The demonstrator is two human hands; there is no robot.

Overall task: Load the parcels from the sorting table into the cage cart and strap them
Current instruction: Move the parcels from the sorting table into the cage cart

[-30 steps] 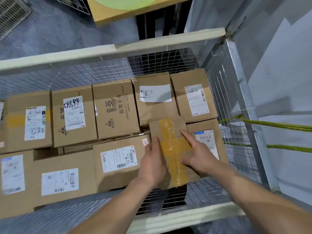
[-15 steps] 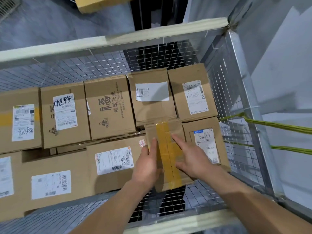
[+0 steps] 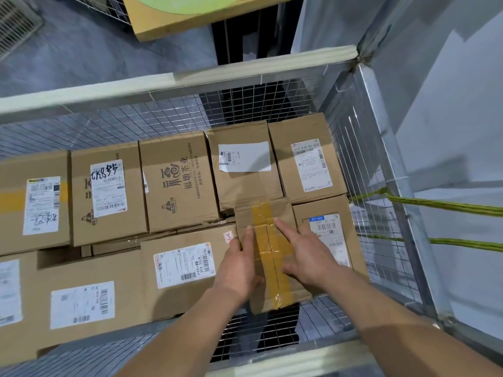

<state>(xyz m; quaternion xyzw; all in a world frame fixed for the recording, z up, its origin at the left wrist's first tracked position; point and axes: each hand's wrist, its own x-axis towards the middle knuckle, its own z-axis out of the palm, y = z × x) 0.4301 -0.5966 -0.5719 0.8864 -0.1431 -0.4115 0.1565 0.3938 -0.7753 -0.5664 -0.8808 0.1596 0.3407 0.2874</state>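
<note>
The cage cart (image 3: 190, 80) was nearly full across its floor. Cardboard boxes sat edge to edge in two rows, and the only open room was a strip of bare mesh (image 3: 272, 330) between the near padded rail (image 3: 285, 360) and the box under my hands. On my right the wire wall (image 3: 381, 240) stood close, with two green straps (image 3: 435, 205) running off outside it.

The taped box (image 3: 272, 254) lay in the near row, wedged between the wide labelled box (image 3: 185, 268) on its left and the blue-labelled box (image 3: 326, 227) on its right, touching both. Its far end butted the box with the white label (image 3: 245, 164), and its near end jutted out over the bare mesh.

My left hand (image 3: 239, 268) lay along the box's left edge, fingers straight and gripping nothing. My right hand (image 3: 310, 257) rested flat on top beside the yellow tape, fingers spread, forefinger stretched forward.
</note>
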